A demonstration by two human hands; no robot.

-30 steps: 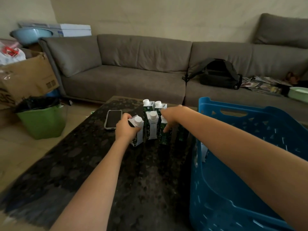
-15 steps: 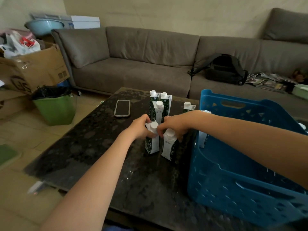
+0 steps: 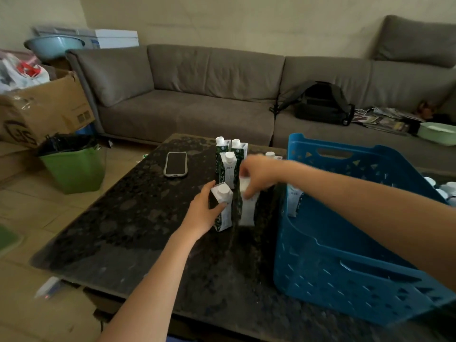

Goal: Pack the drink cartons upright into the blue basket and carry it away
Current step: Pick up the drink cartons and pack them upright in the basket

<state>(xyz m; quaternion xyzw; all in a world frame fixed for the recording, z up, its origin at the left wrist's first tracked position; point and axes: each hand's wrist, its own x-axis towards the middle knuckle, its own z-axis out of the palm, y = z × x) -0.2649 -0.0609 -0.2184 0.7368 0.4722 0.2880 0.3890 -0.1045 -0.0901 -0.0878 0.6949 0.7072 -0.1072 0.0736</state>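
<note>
Both hands hold cartons near the middle of the dark desk (image 3: 138,243). Left hand (image 3: 202,213) has its grip wrapped round the near carton (image 3: 223,208), thumb on its right face, the carton upright on the desk. Just right of it, the right hand (image 3: 259,175) pinches the top of a second carton (image 3: 248,211) from above; this one is blurred, so whether it stands on the desk cannot be told. To the right sits the blue basket (image 3: 345,275), tilted, with one carton (image 3: 293,201) upright against its far-left wall and white caps (image 3: 444,191) showing at its right edge. Farther back three more cartons (image 3: 228,164) stand clustered, with another cap (image 3: 270,154) behind the right hand. A phone (image 3: 176,164) lies left of them. Beyond the desk are a grey sofa (image 3: 187,114) carrying a black backpack (image 3: 320,104), and a green bin (image 3: 74,166) at far left.
</note>
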